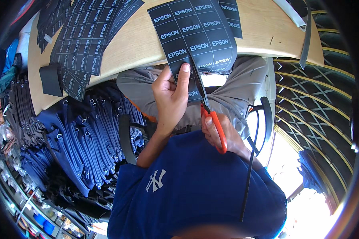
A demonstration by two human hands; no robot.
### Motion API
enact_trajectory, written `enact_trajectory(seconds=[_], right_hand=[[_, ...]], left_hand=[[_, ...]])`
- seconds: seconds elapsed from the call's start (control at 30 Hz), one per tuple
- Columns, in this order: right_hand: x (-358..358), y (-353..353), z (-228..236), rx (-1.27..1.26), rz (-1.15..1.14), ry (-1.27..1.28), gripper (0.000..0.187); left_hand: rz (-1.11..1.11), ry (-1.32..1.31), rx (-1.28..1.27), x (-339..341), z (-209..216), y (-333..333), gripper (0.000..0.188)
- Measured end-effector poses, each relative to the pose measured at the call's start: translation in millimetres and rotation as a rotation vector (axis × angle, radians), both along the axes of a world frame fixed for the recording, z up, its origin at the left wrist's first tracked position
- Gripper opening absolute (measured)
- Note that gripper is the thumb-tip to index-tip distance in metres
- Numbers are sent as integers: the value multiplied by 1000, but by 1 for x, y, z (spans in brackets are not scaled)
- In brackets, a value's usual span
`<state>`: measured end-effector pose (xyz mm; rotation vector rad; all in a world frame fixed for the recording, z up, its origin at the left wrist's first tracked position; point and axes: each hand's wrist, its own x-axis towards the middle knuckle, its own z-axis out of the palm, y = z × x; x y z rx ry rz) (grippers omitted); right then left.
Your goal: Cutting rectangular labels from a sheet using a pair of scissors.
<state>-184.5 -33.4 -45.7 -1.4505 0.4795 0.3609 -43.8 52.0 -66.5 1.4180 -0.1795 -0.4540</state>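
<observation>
My left hand [172, 95] pinches a black sheet [203, 34] printed with a grid of white labels; the thumb lies on its face and the fingers are behind it. My right hand [224, 129] is closed around the red handles of a pair of scissors [202, 91]. The long dark blades point up and away across the sheet, along a line between two label columns, just right of my left thumb. Left of the blades, the strip's lower end hangs down below the thumb. The sheet's right part curls down over the table edge, above my lap.
More black printed sheets [83, 36] lie overlapped on the wooden table [135, 36] at the left, with a plain black piece [51, 81] near the edge. A dark strip [306, 40] hangs over the right edge. Blue straps with metal rings [81, 139] hang at the lower left.
</observation>
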Motion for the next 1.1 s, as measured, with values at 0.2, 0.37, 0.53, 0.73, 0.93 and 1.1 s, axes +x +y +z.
enact_trajectory(seconds=[0.2, 0.37, 0.53, 0.73, 0.93, 1.1], right_hand=[[0, 2, 0, 83, -52, 44, 39], [-1, 3, -2, 132, -96, 45, 42], [-5, 0, -3, 151, -84, 44, 44], [-5, -2, 3, 62, -6, 32, 39], [-3, -3, 4, 18, 51, -122, 34], [-4, -3, -3, 96, 36, -146, 40]], left_hand=[[13, -15, -13, 0, 0, 0, 12], [22, -10, 25, -1, 6, -2, 13], [-11, 27, 20, 9, -2, 1, 15], [75, -68, 11, 9, 5, -5, 18], [27, -69, 18, 8, 5, -2, 19], [47, -18, -50, -1, -1, -7, 16]])
